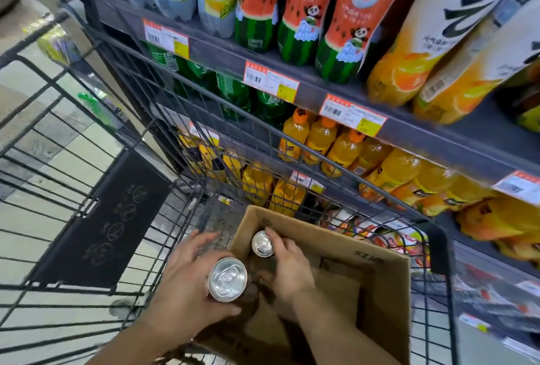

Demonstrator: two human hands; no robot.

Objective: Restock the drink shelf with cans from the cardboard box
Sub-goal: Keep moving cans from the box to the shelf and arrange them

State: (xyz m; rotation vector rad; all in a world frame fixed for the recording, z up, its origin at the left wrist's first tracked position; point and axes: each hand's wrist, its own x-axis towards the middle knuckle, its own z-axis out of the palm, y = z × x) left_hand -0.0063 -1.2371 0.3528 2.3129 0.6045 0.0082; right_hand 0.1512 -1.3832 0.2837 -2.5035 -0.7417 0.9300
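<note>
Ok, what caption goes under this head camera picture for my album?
Two hands, left and right, each lift a silver-topped can from the brown cardboard box.

A shop: drink shelf [380, 119] with price tags [271, 81] (barcoded), wire trolley [87, 136].

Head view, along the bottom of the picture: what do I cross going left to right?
Cart's black panel → left hand → can it grips → second can → right hand gripping it → cardboard box right wall → cart's right rim.
</note>
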